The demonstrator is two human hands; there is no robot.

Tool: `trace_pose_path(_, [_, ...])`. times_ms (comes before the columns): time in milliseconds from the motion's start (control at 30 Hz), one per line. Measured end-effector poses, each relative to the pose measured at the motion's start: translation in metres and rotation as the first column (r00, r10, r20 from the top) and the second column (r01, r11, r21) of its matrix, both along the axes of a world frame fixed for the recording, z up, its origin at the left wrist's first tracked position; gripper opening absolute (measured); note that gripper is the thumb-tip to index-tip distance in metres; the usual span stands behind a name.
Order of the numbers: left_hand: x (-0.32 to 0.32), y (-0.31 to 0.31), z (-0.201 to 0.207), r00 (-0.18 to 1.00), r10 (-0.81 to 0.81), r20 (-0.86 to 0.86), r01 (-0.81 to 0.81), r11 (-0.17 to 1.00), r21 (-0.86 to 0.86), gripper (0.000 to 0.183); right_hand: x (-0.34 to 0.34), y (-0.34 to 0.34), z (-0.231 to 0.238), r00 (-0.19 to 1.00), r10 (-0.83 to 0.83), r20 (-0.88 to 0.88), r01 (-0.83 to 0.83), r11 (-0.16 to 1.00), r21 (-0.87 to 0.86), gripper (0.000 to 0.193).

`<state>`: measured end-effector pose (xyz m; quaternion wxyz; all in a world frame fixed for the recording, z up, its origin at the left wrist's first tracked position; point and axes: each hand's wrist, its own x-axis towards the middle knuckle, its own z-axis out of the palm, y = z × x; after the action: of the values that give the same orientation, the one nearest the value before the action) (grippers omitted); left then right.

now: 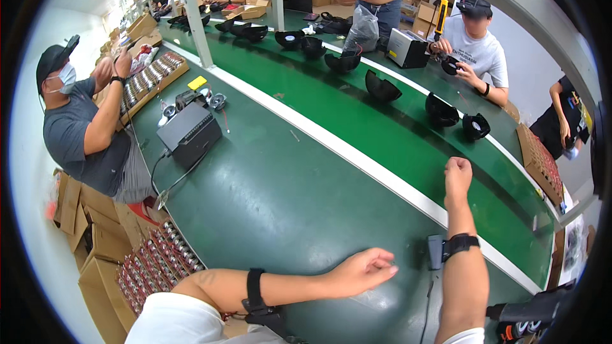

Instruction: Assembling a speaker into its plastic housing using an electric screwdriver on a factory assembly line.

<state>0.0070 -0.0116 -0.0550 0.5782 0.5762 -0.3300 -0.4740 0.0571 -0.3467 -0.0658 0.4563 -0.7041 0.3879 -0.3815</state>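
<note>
My left hand (363, 271) reaches across the green bench (280, 204) with its fingertips pinched together; I see nothing between them. My right hand (458, 175) is a closed fist held up near the white stripe (357, 156) that borders the green conveyor belt (408, 127). Each forearm wears a black strap, and the right wrist strap (460, 243) carries a small black box. The nearest black shell-shaped parts (475, 126) on the belt lie beyond my right fist.
A black box unit (190, 132) with a cable sits on the bench at left. A carton of round metal-and-red parts (156, 261) stands at lower left beside cardboard boxes. A seated person (83, 127) works at left; others stand across the belt. A black tool (532, 309) lies at lower right.
</note>
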Motion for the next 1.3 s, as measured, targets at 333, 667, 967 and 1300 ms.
trace_pose_path(333, [-0.060, -0.059, 0.027, 0.933, 0.137, -0.332, -0.162, 0.986, -0.048, 0.060, -0.026, 0.035, 0.003, 0.971, 0.026, 0.239, -0.043, 0.997, 0.068, 0.011])
trace_pose_path(667, [-0.073, -0.059, 0.028, 0.862, 0.231, 0.452, -0.143, 0.965, -0.220, 0.040, -0.042, 0.050, 0.002, 0.988, 0.147, 0.042, -0.134, 0.963, -0.235, 0.012])
trace_pose_path(967, [-0.056, -0.054, 0.056, 0.780, 0.141, 0.610, 0.014, 0.970, -0.242, 0.043, -0.056, 0.065, 0.006, 0.978, 0.209, -0.019, -0.210, 0.971, -0.111, 0.010])
trace_pose_path(1300, [-0.062, -0.062, 0.062, 0.726, 0.267, 0.634, -0.011, 0.926, -0.379, 0.026, -0.073, 0.078, 0.009, 0.942, 0.155, -0.298, -0.243, 0.927, -0.285, 0.020])
